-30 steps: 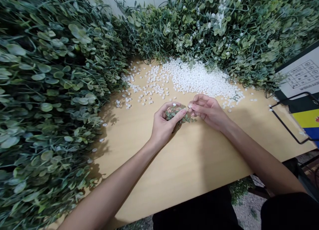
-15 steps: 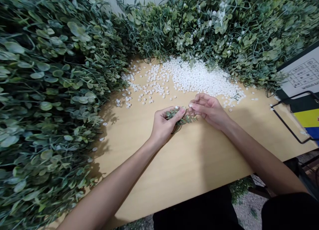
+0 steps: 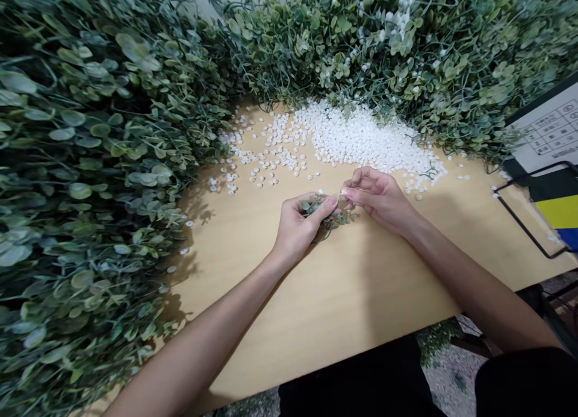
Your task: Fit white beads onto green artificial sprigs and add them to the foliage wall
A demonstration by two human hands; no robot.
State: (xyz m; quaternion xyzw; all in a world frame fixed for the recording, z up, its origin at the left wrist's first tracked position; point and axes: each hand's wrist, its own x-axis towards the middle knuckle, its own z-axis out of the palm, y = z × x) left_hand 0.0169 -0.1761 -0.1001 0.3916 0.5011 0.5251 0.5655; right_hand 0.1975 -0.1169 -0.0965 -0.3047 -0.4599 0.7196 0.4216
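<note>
My left hand [image 3: 301, 219] is closed around a small sprig of artificial greenery [image 3: 334, 221], its thumb pressed along the stems. One white bead-like piece [image 3: 320, 192] sits on the sprig by the left fingers. Just to the right, my right hand [image 3: 377, 199] pinches a small white flower piece [image 3: 344, 190] between thumb and index finger, at a stem tip of the sprig. Whether the piece is seated on the stem cannot be made out. Beyond both hands, a heap of small white flower pieces [image 3: 361, 137] lies spread on the wooden table [image 3: 289, 320].
Piled artificial foliage [image 3: 99, 164] walls the left side, and more foliage [image 3: 289, 55] lines the back, with white pieces on some stems at the right. A black wire stand [image 3: 519, 218] and a printed card [image 3: 548, 128] stand at the right edge.
My right hand has shifted slightly left, bringing the white piece against the sprig's stem tip. The left hand keeps its hold, nearly still.
</note>
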